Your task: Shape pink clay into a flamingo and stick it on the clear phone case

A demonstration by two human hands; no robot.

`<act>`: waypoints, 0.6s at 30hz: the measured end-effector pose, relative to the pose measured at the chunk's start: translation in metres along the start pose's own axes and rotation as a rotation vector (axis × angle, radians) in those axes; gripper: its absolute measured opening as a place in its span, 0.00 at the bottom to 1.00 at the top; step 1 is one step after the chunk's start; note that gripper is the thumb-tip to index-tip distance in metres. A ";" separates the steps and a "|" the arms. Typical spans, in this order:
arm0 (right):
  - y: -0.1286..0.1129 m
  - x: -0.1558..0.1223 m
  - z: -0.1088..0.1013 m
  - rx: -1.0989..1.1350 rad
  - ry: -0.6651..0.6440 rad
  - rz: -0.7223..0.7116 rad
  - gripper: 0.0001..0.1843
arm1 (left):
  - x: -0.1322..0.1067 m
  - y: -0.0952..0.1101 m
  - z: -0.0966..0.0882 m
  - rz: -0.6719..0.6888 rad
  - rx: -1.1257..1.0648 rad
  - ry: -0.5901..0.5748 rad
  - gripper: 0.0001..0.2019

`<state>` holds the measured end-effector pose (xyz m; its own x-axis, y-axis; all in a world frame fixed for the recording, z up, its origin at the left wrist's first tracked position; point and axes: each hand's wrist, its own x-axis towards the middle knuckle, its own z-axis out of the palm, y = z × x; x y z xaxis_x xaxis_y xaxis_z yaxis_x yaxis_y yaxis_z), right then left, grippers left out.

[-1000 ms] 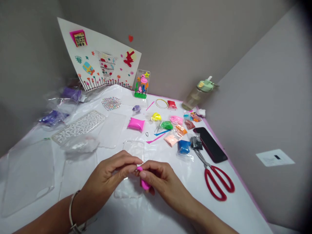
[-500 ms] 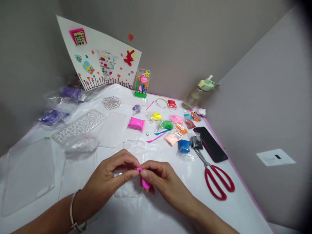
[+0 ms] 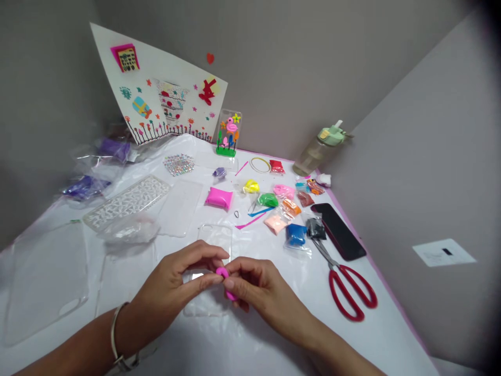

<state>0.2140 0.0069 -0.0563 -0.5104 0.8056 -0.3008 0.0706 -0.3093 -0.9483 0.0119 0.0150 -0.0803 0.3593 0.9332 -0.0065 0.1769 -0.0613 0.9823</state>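
Holds a curled piece of pink clay (image 3: 223,271) in the right hand (image 3: 260,284), pinched between thumb and fingers. Has the left hand (image 3: 178,269) just beside it at nine o'clock, thumb and forefinger slightly parted near the clay's upper end; cannot tell whether gripping it too. Wears a bracelet (image 3: 114,334) on the left wrist. Partly covers, with both hands, a clear phone case (image 3: 203,303). Going outward from the clay, shows a pink packet (image 3: 219,198) at twelve o'clock, a blue packet (image 3: 296,235) at two, and red-handled scissors (image 3: 333,265) at three. Farther off, has a large clear case (image 3: 47,282) at nine o'clock and a textured sheet (image 3: 127,202) at ten. Farthest, shows a decorated phone case (image 3: 229,133) standing at twelve o'clock, with a white poster (image 3: 164,70) at eleven.
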 end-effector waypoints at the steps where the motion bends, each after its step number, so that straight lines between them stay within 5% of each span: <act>1: 0.000 0.000 0.000 0.000 0.004 0.001 0.17 | 0.000 0.000 -0.001 0.014 0.018 -0.014 0.08; 8: -0.001 0.000 -0.001 0.009 -0.004 -0.006 0.15 | 0.002 0.004 -0.006 0.085 0.080 -0.039 0.04; 18: -0.003 0.001 -0.002 0.041 0.020 -0.009 0.13 | 0.000 0.009 -0.004 -0.016 -0.012 -0.041 0.02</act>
<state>0.2152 0.0098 -0.0541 -0.4940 0.8181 -0.2946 0.0308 -0.3221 -0.9462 0.0104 0.0161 -0.0704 0.3935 0.9189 -0.0300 0.1724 -0.0417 0.9841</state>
